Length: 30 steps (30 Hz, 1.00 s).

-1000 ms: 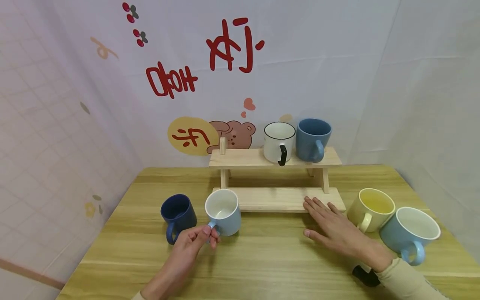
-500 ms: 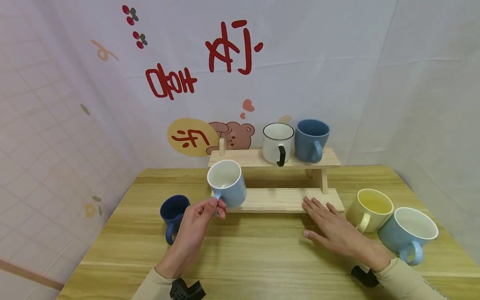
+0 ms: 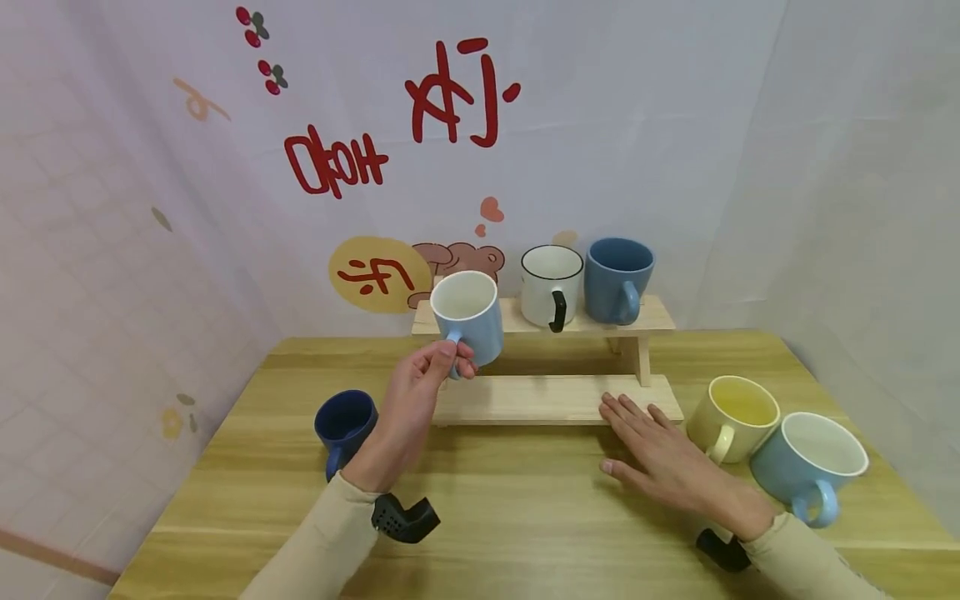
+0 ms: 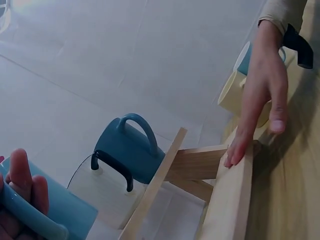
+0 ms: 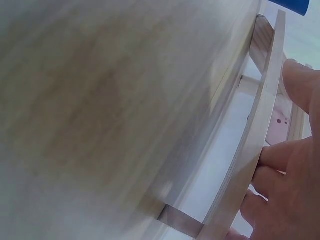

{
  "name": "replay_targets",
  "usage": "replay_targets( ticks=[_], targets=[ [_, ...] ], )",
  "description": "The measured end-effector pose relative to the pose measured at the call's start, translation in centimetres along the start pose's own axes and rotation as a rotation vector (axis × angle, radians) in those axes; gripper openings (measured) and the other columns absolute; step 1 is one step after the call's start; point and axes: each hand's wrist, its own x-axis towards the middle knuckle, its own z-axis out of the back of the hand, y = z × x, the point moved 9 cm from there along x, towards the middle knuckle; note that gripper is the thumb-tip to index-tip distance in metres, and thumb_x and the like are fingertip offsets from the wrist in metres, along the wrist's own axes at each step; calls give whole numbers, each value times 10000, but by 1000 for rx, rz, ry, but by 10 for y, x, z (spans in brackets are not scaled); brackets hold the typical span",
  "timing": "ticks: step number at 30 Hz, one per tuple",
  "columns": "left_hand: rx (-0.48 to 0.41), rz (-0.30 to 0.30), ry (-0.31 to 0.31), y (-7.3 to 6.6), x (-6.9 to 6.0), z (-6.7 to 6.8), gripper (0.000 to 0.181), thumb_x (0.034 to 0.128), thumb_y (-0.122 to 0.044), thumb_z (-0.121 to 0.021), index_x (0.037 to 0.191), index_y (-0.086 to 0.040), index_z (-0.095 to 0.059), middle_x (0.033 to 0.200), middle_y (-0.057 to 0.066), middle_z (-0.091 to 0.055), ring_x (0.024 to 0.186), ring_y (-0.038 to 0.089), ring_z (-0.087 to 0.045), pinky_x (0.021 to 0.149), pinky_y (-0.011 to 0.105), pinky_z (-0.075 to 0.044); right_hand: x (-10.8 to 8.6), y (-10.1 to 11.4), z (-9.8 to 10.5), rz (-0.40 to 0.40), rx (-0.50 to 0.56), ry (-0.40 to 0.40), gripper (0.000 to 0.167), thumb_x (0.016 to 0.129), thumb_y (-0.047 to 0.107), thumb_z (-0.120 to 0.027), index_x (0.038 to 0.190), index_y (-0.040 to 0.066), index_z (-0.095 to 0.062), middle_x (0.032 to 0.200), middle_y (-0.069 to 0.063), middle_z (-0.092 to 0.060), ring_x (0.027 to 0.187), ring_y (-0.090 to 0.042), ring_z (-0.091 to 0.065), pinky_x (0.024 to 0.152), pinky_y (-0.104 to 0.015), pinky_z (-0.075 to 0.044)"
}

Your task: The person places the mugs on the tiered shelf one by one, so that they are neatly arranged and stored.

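Note:
A light blue mug (image 3: 472, 329) with a white inside is in the air before the left end of the upper shelf (image 3: 512, 321). My left hand (image 3: 423, 383) pinches its handle between thumb and fingers, and the mug stays roughly upright. In the left wrist view the same handle (image 4: 30, 212) crosses the curled fingers. My right hand (image 3: 663, 454) lies with straight fingers on the right end of the lower shelf (image 3: 540, 400). On the upper shelf, a white mug (image 3: 551, 287) with a black handle stands beside a medium blue mug (image 3: 618, 283).
A dark blue mug (image 3: 345, 425) stands on the wooden table (image 3: 517, 508) at left, partly behind my left forearm. Right of my right hand are a yellow mug (image 3: 735, 417) and a wide light blue mug (image 3: 806, 462). A printed cloth (image 3: 637, 108) hangs behind.
My left hand has lifted the light blue mug off the table, carrying it up and slightly right to the upper shelf's height. The right hand has stayed on the lower shelf.

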Motion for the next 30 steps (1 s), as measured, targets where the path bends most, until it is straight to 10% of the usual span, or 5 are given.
replay_targets(
  ticks=[18, 30],
  targets=[
    [33, -69, 7, -15, 51, -15, 399, 1123, -286, -461, 1182, 60, -650, 1008, 97, -680, 1213, 249, -513, 1135, 481, -327, 2, 1, 2, -3, 4, -5, 752, 1021, 462, -635, 1570, 0, -411, 1643, -168, -362, 1491, -411, -355, 1139, -673, -288],
    [40, -32, -37, 2, 73, -16, 397, 1125, -279, -459, 1148, 50, -680, 1017, 86, -687, 1185, 211, -506, 1060, 414, -351, 2, -1, -2, -23, 6, 40, 757, 1031, 474, -613, 1583, 8, -389, 1658, -160, -335, 1508, -401, -326, 1161, -661, -270]
  ],
)
